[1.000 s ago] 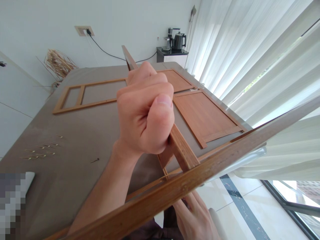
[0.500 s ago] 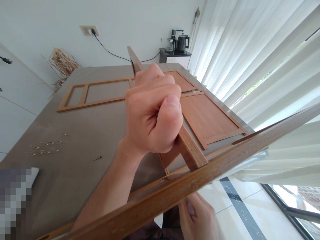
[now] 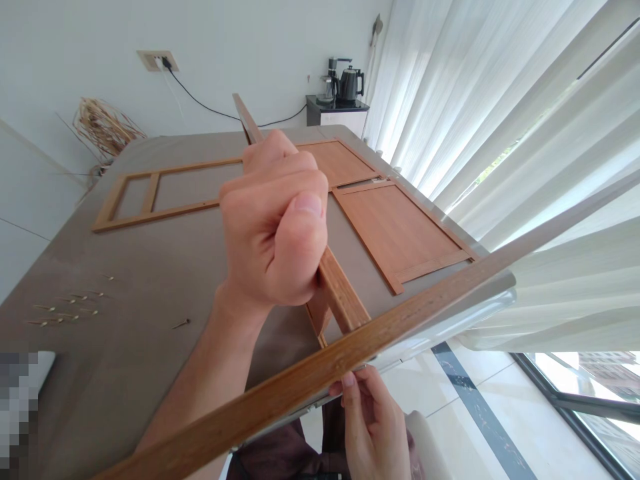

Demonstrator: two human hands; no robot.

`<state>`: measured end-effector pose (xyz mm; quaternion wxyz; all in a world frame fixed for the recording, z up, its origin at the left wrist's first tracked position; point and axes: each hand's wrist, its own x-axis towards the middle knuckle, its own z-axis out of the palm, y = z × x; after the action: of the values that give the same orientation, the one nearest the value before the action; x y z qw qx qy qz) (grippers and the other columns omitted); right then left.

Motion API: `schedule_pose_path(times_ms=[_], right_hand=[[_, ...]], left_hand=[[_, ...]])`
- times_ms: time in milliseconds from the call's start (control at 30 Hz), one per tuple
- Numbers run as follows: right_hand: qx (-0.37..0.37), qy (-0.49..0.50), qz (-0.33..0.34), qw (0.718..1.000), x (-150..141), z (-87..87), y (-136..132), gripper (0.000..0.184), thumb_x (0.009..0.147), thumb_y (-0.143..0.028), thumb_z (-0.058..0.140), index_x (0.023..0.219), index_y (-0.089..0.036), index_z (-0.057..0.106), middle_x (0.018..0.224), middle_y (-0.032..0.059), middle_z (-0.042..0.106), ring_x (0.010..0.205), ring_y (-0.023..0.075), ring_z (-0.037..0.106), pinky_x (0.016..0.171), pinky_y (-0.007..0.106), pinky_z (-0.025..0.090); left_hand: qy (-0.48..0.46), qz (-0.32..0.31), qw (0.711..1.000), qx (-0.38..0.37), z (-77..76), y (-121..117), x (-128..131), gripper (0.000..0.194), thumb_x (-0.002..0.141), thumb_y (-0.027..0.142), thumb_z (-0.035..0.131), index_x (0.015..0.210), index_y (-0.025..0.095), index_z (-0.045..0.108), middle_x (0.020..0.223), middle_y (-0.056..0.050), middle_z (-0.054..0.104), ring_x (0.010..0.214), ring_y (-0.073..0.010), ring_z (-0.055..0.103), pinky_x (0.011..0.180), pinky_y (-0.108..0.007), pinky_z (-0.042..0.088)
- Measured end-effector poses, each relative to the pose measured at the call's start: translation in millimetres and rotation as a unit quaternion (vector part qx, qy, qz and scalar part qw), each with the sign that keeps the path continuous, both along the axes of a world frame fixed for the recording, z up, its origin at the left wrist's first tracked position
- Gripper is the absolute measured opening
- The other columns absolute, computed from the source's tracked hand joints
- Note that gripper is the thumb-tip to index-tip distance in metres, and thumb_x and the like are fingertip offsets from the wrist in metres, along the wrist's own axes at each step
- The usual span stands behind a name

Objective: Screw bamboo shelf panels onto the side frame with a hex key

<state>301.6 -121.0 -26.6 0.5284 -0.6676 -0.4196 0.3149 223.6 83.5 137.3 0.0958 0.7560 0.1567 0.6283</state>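
Note:
My left hand (image 3: 275,230) is closed in a fist around a brown wooden crossbar (image 3: 345,290). The crossbar's near end meets a long wooden rail (image 3: 310,377) that slants across the view, close to the camera. Below that rail, my right hand (image 3: 375,423) has thumb and fingers pinched together against the rail's lower side, under the joint. Whatever sits between those fingertips is too small or hidden to make out. Part of a brown panel (image 3: 317,312) shows beneath the crossbar.
A grey-brown table (image 3: 150,267) carries a light wooden frame (image 3: 150,193) and brown panels (image 3: 400,230). Several small screws (image 3: 65,313) lie at left, one screw (image 3: 181,324) apart from them. A kettle (image 3: 351,83) stands on a cabinet beyond; curtains (image 3: 450,133) hang at right.
My right hand has risen to the underside of the long rail, its fingertips now against it. My left hand keeps its grip while the view has shifted, moving the scene leftward.

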Motion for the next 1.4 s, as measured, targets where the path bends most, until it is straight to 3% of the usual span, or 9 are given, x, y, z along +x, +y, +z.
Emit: schedule_pose_path(times_ms=[200,467,767,900,1200,1300,1400], right_hand=[[-0.019,0.021,-0.006,1.000,4,4.1,2,0.025,0.100,-0.039,0.049,0.089,-0.020,0.061,0.072,0.0017,0.067,0.060,0.0133,0.062,0.055,0.019,0.053],[0.085,-0.189,0.050,0.977,8,13.2,0,0.016,0.099,-0.022,0.047,0.097,-0.023,0.062,0.085,0.0029,0.065,0.077,0.0136,0.065,0.072,0.020,0.053],[0.108,-0.247,0.070,0.960,13,8.8,3,0.016,0.098,-0.015,0.048,0.103,-0.024,0.061,0.091,0.0028,0.066,0.080,0.0126,0.066,0.072,0.019,0.053],[0.138,-0.300,0.073,0.941,12,9.3,4,0.015,0.097,-0.012,0.050,0.103,-0.021,0.060,0.092,0.0051,0.067,0.082,0.0156,0.066,0.073,0.024,0.053],[0.162,-0.376,0.140,0.902,14,20.7,6,0.023,0.093,-0.006,0.048,0.106,-0.018,0.063,0.084,0.0059,0.064,0.074,0.0179,0.061,0.071,0.031,0.051],[0.147,-0.365,0.130,0.910,16,21.5,6,0.022,0.094,-0.009,0.047,0.104,-0.019,0.064,0.079,0.0046,0.063,0.070,0.0168,0.060,0.065,0.028,0.050],[0.107,-0.315,0.092,0.939,16,20.9,4,0.019,0.097,-0.016,0.048,0.100,-0.021,0.066,0.072,0.0020,0.061,0.063,0.0144,0.058,0.061,0.024,0.049]], left_hand=[[0.007,-0.011,1.000,0.013,0.9,4,-1,0.034,0.077,0.021,0.041,0.051,0.020,0.019,0.046,-0.002,0.025,0.051,-0.0212,0.040,0.065,-0.048,0.032],[0.009,-0.005,1.000,-0.002,2.3,0,0,0.035,0.076,0.017,0.042,0.049,0.021,0.018,0.045,-0.004,0.027,0.051,-0.0239,0.040,0.066,-0.051,0.031],[0.005,0.008,1.000,-0.025,-3.0,-2,-1,0.033,0.080,0.018,0.038,0.051,0.020,0.022,0.050,-0.002,0.029,0.057,-0.0190,0.044,0.072,-0.048,0.035],[-0.022,0.001,1.000,-0.011,-7.4,1,0,0.036,0.085,0.021,0.038,0.051,0.020,0.027,0.053,-0.001,0.030,0.058,-0.0176,0.045,0.073,-0.045,0.037],[-0.010,0.025,0.999,-0.040,-12.1,-3,-1,0.040,0.092,0.027,0.038,0.054,0.023,0.028,0.056,-0.002,0.038,0.061,-0.0218,0.052,0.078,-0.047,0.036],[-0.012,0.025,0.999,-0.037,-12.6,-4,-1,0.039,0.092,0.026,0.037,0.054,0.023,0.028,0.057,-0.002,0.038,0.060,-0.0224,0.051,0.078,-0.048,0.037],[-0.017,0.022,0.999,-0.046,-12.4,-5,-1,0.038,0.090,0.024,0.038,0.055,0.022,0.026,0.057,-0.002,0.038,0.061,-0.0224,0.050,0.079,-0.048,0.036]])
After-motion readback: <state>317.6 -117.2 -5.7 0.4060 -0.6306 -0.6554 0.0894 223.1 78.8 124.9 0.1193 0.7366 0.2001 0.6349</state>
